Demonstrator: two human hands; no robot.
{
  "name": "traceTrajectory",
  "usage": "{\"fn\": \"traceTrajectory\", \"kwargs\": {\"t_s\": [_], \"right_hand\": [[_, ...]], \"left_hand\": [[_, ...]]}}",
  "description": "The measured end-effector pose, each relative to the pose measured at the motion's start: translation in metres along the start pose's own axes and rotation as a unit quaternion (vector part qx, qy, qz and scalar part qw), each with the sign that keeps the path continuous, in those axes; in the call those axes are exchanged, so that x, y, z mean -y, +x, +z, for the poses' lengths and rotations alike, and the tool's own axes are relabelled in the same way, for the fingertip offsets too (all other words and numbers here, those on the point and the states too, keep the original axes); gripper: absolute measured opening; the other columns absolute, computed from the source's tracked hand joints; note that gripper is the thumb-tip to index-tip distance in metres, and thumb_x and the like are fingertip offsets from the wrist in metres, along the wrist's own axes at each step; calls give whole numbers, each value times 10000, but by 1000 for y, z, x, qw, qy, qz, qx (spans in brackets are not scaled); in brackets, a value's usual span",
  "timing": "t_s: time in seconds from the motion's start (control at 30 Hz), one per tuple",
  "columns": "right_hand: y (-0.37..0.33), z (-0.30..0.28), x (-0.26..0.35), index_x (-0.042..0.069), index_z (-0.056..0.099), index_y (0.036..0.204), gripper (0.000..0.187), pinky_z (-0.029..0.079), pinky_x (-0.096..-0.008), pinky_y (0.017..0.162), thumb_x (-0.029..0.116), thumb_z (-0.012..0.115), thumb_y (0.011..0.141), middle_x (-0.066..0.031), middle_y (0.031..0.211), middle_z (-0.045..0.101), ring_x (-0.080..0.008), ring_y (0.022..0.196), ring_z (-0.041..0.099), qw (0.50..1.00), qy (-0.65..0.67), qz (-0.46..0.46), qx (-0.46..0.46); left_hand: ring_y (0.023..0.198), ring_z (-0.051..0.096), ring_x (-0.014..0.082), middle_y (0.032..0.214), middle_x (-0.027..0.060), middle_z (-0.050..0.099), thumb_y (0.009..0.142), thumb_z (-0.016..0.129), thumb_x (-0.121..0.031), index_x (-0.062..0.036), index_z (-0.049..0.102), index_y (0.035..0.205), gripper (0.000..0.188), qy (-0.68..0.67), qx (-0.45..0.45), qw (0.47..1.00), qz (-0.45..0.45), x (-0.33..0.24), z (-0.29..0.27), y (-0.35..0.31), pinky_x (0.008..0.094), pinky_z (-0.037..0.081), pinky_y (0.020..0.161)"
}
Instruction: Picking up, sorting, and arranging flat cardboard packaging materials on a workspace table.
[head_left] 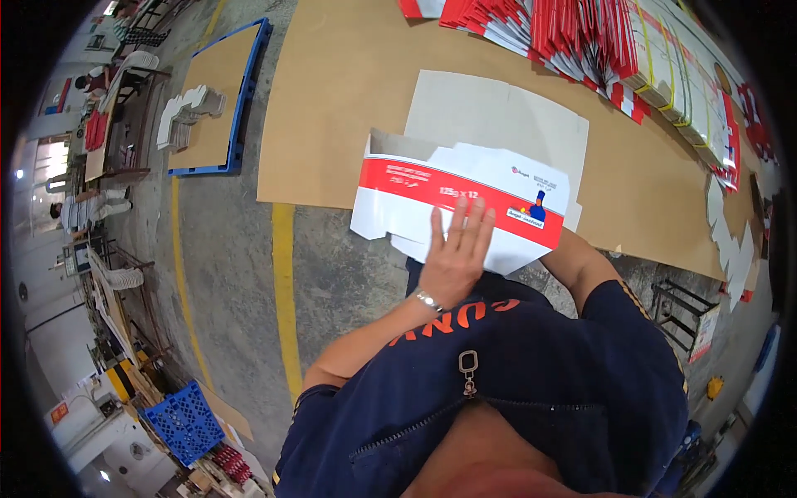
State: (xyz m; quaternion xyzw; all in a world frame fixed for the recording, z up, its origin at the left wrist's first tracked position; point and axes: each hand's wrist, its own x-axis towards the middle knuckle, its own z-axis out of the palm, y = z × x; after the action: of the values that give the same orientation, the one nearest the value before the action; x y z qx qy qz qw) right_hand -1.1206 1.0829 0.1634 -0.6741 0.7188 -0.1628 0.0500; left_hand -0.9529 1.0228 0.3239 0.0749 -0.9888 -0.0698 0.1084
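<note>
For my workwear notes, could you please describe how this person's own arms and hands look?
Both arms are bare below short navy sleeves with narrow yellowish trim. The left hand is ungloved, with a silvery metal band at its wrist. The right hand is hidden.

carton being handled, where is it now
In the head view, the carton is just right of centre, at the near edge of the table, under the left hand.
</note>
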Motion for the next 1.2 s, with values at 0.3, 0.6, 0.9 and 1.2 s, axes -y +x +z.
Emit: {"fn": "traceTrajectory", "kwargs": {"t_s": [0.3, 0.6, 0.9, 1.2], "right_hand": [[-2, 19, -6, 125, 371, 1368, 566, 125, -474, 1117, 398, 431, 877, -135, 1456, 272, -280, 1331, 273, 995, 12, -23, -101], [11, -10, 10, 141, 326, 1398, 593, 90, -472, 1119, 327, 487, 858, -93, 1486, 224, -255, 1382, 164, 998, 0, 47, 41], [29, -8, 17, 110, 357, 1377, 619, 96, -484, 1110, 280, 516, 804, -137, 1470, 245, -302, 1371, 189, 995, -19, 51, 88], [37, -2, 14, 90, 358, 1369, 620, 89, -517, 1099, 300, 506, 803, -169, 1465, 239, -342, 1365, 188, 988, -51, 72, 130]], "left_hand": [[1314, 347, 305, 1376, 173, 412, 731, 574, -24, -10, 460, 1293, 573, -38, -45, 997, -54, 13, -30, 19, 484, 271, 1058], [1088, 527, 177, 1282, 107, 501, 825, 643, -430, -19, 376, 1328, 702, -675, -156, 651, -309, 224, -84, -20, 343, 393, 960], [1152, 490, 219, 1273, 87, 514, 828, 570, -512, -51, 392, 1320, 697, -859, -270, 373, -225, 384, 66, -124, 391, 386, 988], [1095, 533, 241, 1201, 102, 542, 810, 672, -103, -20, 431, 1275, 531, -791, -302, 337, -413, 402, 130, -104, 387, 452, 924]]}}
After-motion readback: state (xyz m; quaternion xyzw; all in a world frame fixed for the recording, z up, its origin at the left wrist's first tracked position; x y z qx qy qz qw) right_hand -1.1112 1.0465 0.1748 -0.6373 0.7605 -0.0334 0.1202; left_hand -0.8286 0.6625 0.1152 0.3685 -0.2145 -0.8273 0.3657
